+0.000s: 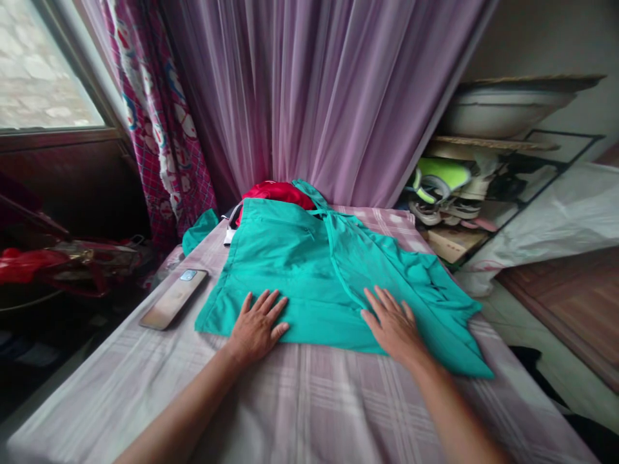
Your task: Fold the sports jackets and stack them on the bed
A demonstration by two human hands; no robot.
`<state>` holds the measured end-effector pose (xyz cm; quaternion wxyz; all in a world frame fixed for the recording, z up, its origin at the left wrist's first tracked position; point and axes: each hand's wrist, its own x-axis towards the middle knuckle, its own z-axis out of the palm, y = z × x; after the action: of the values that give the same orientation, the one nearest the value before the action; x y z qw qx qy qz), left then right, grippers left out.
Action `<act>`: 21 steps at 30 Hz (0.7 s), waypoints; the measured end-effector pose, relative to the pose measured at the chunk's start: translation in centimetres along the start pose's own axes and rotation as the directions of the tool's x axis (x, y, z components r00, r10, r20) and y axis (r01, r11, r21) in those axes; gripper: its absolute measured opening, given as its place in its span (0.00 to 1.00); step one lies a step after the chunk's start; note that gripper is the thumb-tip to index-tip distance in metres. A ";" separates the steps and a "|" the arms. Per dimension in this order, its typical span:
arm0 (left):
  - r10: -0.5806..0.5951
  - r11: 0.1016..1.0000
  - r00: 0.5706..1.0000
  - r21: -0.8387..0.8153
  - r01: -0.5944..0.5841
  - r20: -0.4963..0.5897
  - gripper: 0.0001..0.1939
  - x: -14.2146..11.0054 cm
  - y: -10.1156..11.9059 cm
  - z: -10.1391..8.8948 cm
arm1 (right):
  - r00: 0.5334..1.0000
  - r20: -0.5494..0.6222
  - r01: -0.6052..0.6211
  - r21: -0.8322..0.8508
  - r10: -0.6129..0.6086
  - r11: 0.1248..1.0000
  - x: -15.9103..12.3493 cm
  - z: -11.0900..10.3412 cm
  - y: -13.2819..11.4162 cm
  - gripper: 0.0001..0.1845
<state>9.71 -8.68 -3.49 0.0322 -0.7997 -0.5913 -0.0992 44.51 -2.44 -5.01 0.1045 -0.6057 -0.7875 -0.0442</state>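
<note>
A teal garment [309, 270] lies spread flat on a surface covered with a pale pink checked cloth [309, 406]. My left hand [256, 325] rests palm down on the garment's near left edge, fingers apart. My right hand [394, 322] presses flat on its near middle-right part, fingers together and pointing away. Neither hand holds anything. The garment's right side is wrinkled and hangs toward the surface's right edge.
A phone [174, 298] lies left of the garment. Red cloth [275, 192] and more teal cloth [199, 231] sit behind it, before purple curtains [319, 96]. A shelf with shoes [449, 193] stands at right, a red bag [72, 261] at left.
</note>
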 end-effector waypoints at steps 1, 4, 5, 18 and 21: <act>-0.023 1.000 1.000 0.009 0.023 0.005 0.30 -0.4 -0.6 -0.1 | 1.000 0.010 0.007 -0.007 -0.007 1.000 -0.7 0.2 -0.6 0.30; -0.044 0.999 0.999 0.013 0.044 0.025 0.31 -1.4 -2.1 -0.4 | 0.999 0.031 -0.026 -0.026 0.026 0.999 -2.0 0.8 -2.1 0.29; -0.047 0.999 0.999 0.013 0.046 0.028 0.31 -1.6 -2.4 -0.6 | 0.999 0.027 -0.036 -0.025 0.037 0.999 -2.1 0.8 -2.5 0.28; -0.185 0.978 0.969 -0.126 0.165 -0.165 0.26 -2.9 -7.8 -0.2 | 0.892 -0.306 -0.324 0.080 0.332 0.943 -5.3 0.0 3.2 0.23; -0.275 0.954 0.924 -0.196 0.227 -0.267 0.25 -3.3 -9.1 -0.8 | 0.898 -0.300 -0.305 0.105 0.323 0.947 -5.8 0.1 5.2 0.21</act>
<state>0.01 -9.22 -3.96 0.0412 -0.6938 -0.6677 -0.2666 50.88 -6.50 -6.67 0.2505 -0.7068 -0.6538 -0.1007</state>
